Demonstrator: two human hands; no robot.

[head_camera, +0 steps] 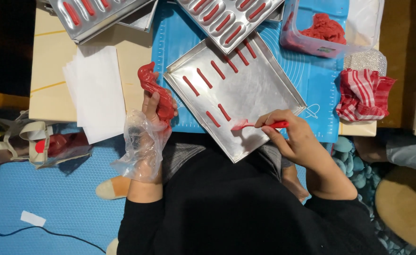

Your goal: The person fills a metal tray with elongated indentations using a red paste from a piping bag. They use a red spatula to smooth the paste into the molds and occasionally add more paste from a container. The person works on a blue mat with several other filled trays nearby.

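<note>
**Red paste on the tray**

My left hand (153, 111), in a loose clear plastic glove, grips a lump of red paste (155, 89). My right hand (290, 134) pinches a small red spatula (260, 125), its tip touching the shallow rectangular metal tray (264, 89) near red paste strips (217, 113) on the worktop (52, 61).

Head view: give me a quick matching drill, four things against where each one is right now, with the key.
Things:
1. red paste lump
2. red spatula
3. striped cloth
4. white paper sheets

Places:
A. lying on the table left of the metal tray
B. in the gloved left hand
C. bunched at the table's right end
D. in the bare right hand, tip on the tray

Pairs: 1-B, 2-D, 3-C, 4-A
</note>
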